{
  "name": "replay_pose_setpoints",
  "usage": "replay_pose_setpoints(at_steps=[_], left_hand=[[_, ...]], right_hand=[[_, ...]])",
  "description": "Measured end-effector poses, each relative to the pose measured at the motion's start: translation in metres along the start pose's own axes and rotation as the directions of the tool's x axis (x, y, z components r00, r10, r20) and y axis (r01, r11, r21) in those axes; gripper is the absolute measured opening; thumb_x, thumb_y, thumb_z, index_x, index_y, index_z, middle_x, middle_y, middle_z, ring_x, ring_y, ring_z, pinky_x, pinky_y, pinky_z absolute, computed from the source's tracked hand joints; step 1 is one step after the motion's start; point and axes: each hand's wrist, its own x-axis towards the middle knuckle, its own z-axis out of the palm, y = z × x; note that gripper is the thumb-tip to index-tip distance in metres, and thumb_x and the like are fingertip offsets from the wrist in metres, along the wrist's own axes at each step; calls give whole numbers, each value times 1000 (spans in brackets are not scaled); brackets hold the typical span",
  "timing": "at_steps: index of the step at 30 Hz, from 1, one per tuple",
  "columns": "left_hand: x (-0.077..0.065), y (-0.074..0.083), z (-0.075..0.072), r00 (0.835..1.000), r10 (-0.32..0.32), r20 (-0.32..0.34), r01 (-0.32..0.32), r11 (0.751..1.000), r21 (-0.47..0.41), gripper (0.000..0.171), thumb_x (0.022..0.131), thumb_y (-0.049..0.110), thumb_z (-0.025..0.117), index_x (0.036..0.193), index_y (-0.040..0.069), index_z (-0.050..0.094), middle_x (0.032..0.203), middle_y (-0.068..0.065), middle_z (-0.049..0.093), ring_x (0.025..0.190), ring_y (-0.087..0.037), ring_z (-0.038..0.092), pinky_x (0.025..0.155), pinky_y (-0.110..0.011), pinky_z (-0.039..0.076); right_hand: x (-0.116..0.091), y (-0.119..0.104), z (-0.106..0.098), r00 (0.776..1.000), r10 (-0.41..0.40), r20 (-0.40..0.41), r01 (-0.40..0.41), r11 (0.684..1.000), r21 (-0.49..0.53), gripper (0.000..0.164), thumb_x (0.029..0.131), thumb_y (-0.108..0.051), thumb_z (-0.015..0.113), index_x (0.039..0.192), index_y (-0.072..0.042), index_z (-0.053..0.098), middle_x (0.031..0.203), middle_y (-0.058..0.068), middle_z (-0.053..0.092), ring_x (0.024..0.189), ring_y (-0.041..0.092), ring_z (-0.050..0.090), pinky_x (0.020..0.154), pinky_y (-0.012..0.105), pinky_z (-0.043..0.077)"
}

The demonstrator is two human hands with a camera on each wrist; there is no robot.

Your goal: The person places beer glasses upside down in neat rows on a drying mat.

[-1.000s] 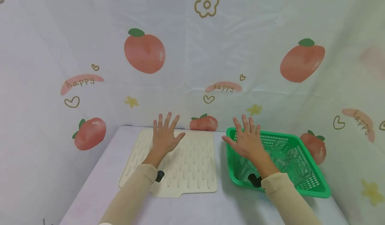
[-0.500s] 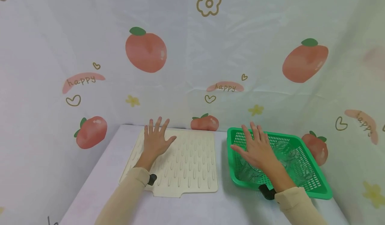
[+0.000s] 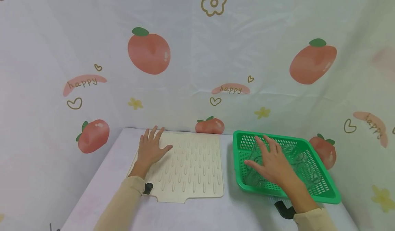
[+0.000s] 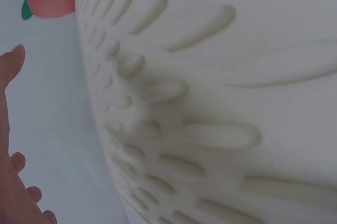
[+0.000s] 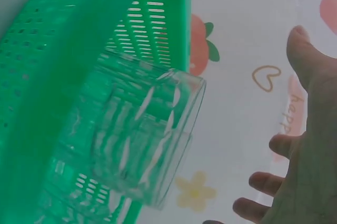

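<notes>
My left hand (image 3: 150, 152) hovers with spread fingers over the left side of a cream ridged drying mat (image 3: 194, 169). The left wrist view shows the mat's raised ridges (image 4: 221, 134) close up and the fingers (image 4: 16, 192) apart from them. My right hand (image 3: 275, 165) is above a green plastic basket (image 3: 321, 198), fingers parted and slightly bent, holding nothing. Clear glasses lie in the basket; one glass (image 5: 152, 129) shows plainly in the right wrist view, with the right hand's fingers (image 5: 266, 182) clear of it. The hand hides part of the basket's contents.
Mat and basket stand side by side on a white-covered table (image 3: 210, 217), with a narrow gap between them. Behind rises a white curtain (image 3: 191, 104) printed with red fruit. Dark wrist-camera mounts (image 3: 284, 210) sit near both sleeves.
My left hand has moved left and lower over the mat. My right hand has shifted right and down over the basket, its fingers bending a little. Basket and mat stay put.
</notes>
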Motion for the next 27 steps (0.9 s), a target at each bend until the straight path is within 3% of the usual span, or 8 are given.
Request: replay_pose_setpoints(at_steps=[7, 13, 18, 27], left_hand=[[-8, -20, 6, 999, -43, 20, 43, 999, -26, 92, 92, 64, 62, 163, 21, 23, 171, -17, 16, 155, -54, 9, 123, -73, 8], [-14, -33, 9, 996, -75, 50, 77, 996, -33, 93, 91, 64, 63, 162, 18, 25, 168, -22, 21, 153, -57, 13, 121, -75, 13], [-16, -38, 11, 992, -93, 83, 96, 995, -34, 95, 90, 65, 64, 162, 16, 27, 167, -24, 23, 151, -58, 16, 119, -75, 16], [-24, -46, 15, 967, -163, 194, 181, 981, -76, 99, 90, 69, 59, 163, 13, 21, 168, -27, 15, 153, -60, 4, 119, -78, 8]], right_hand=[[-15, 10, 6, 1000, 1, -5, -1, 1000, -7, 96, 89, -65, 66, 159, -10, 30, 159, 31, 25, 139, 59, 31, 95, 73, 47], [-20, 13, 9, 999, -20, -47, 21, 1000, 12, 74, 88, -60, 70, 147, -19, 53, 151, 29, 35, 127, 55, 41, 77, 65, 54], [-24, 15, 15, 998, -13, -56, 14, 1000, 14, 63, 86, -56, 75, 137, -21, 64, 141, 26, 45, 116, 50, 47, 72, 59, 54], [-30, 17, 19, 999, -17, -40, 19, 998, 58, 55, 84, -46, 80, 132, -22, 68, 133, 26, 49, 106, 43, 49, 65, 47, 53]])
